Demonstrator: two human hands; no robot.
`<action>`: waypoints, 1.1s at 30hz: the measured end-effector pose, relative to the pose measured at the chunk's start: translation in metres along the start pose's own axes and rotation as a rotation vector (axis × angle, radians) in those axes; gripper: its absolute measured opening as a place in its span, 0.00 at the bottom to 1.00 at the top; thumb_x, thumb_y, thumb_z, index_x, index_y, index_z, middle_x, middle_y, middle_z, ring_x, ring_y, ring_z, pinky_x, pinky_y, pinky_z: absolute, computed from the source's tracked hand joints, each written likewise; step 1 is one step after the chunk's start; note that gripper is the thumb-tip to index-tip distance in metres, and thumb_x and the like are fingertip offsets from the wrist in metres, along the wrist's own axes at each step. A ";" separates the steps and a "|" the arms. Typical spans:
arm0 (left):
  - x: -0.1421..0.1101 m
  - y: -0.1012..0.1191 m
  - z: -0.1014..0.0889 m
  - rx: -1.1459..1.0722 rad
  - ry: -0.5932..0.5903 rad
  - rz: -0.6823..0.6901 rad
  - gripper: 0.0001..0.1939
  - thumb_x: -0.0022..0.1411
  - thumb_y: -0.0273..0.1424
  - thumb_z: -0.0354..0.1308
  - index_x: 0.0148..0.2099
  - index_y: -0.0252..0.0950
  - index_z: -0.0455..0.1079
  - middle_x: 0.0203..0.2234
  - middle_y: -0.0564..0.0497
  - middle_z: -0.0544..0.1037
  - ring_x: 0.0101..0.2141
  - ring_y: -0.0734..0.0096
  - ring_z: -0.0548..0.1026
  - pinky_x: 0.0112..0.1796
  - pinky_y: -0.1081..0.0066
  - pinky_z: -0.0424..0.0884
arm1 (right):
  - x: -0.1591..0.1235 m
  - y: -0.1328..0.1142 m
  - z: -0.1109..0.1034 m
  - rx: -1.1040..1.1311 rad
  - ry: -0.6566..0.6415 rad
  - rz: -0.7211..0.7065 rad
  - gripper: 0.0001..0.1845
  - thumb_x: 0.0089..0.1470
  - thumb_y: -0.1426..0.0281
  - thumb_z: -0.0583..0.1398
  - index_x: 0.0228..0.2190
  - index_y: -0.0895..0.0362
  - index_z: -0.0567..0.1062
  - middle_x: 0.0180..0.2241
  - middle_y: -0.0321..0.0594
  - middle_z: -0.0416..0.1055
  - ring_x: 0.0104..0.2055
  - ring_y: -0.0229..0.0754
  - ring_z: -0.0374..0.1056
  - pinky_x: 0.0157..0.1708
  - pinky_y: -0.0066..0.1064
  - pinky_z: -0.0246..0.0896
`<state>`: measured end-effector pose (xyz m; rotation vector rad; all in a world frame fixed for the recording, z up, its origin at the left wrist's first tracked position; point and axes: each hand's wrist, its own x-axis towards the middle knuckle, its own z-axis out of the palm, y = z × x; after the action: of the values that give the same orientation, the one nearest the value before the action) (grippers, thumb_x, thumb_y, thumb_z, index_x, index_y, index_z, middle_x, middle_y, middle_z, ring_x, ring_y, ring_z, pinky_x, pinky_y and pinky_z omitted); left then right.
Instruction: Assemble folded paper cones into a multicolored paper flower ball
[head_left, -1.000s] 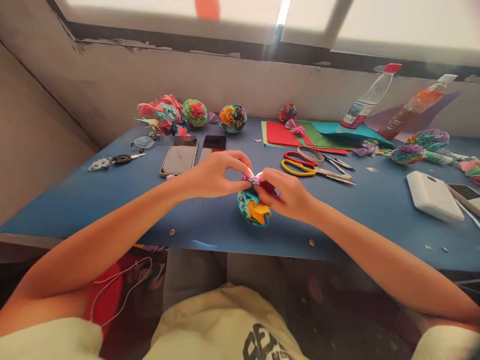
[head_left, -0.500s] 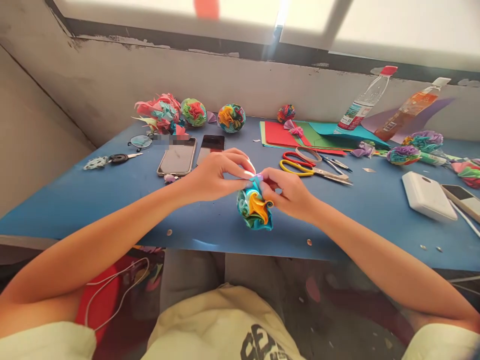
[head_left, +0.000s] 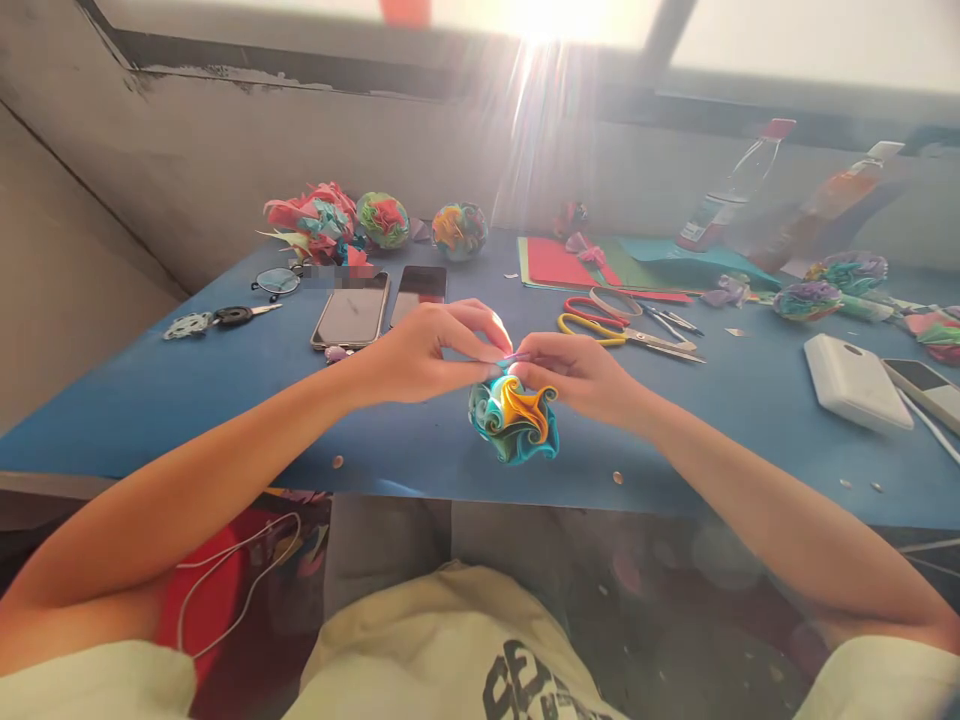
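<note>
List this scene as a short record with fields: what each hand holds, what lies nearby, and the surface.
left hand: left hand, fingers pinching the top of the paper flower ball
right hand: right hand, fingers pinching the same spot from the other side
ball: teal, orange and green curled paper, hanging below the fingers
behind the hands: scissors, two phones
far edge: finished paper balls, coloured paper sheets, two bottles
surface: blue table

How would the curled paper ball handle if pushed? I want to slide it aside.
The paper ball is probably light and easily crushed, being thin curled sheets. Its rounded shape may roll across the table. Both hands pinch only its top.
</note>
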<state>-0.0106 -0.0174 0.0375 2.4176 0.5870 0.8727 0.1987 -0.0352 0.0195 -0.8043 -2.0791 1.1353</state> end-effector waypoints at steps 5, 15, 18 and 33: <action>0.001 0.002 0.002 0.012 0.077 0.012 0.07 0.57 0.26 0.58 0.30 0.39 0.77 0.32 0.50 0.78 0.37 0.69 0.72 0.38 0.68 0.70 | -0.002 0.003 0.003 -0.319 0.158 -0.148 0.14 0.60 0.62 0.52 0.28 0.58 0.66 0.21 0.30 0.58 0.21 0.29 0.52 0.20 0.22 0.48; -0.005 0.014 0.025 0.011 0.370 0.017 0.06 0.56 0.24 0.60 0.30 0.39 0.77 0.29 0.50 0.78 0.35 0.70 0.71 0.35 0.67 0.70 | -0.005 0.020 -0.004 -0.899 0.485 -0.881 0.11 0.55 0.77 0.57 0.41 0.55 0.67 0.30 0.37 0.68 0.28 0.32 0.63 0.25 0.24 0.57; -0.007 0.015 0.029 0.043 0.400 0.026 0.06 0.56 0.24 0.60 0.29 0.39 0.76 0.29 0.51 0.78 0.35 0.70 0.71 0.35 0.67 0.70 | -0.003 0.017 -0.006 -0.904 0.421 -0.913 0.12 0.53 0.74 0.60 0.41 0.57 0.68 0.31 0.40 0.70 0.32 0.35 0.66 0.28 0.25 0.61; -0.006 0.009 0.028 0.236 0.423 0.157 0.08 0.58 0.23 0.57 0.29 0.38 0.74 0.30 0.51 0.77 0.37 0.70 0.71 0.37 0.66 0.72 | -0.001 0.019 0.005 -0.609 0.478 -0.569 0.02 0.58 0.70 0.56 0.35 0.55 0.66 0.27 0.34 0.69 0.24 0.31 0.62 0.23 0.22 0.58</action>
<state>0.0066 -0.0362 0.0216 2.5242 0.6903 1.4770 0.1993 -0.0304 0.0006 -0.5983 -2.0340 -0.0132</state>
